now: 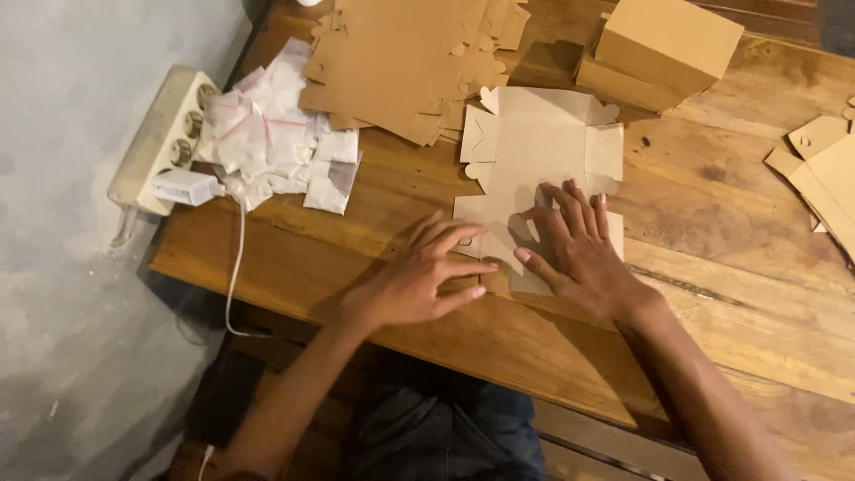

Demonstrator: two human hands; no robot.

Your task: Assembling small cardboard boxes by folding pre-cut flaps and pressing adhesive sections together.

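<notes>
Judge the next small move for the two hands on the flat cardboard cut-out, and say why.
Probably fold up the near flap. The flat box blank lies unfolded on the wooden table; the right hand presses flat on its near part, and the left hand has its fingertips at the near left edge. A folded box stands behind.

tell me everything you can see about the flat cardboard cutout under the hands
The flat cardboard cutout is a pale, unfolded box blank of thin card, lying flat on the wooden table. It has side flaps, rounded tabs along its edges and a small notch cut in its left flap. The right hand presses flat on its lower part, fingers spread; the left hand touches its lower left edge. Its top edge lies close to a brown cardboard stack.
</notes>
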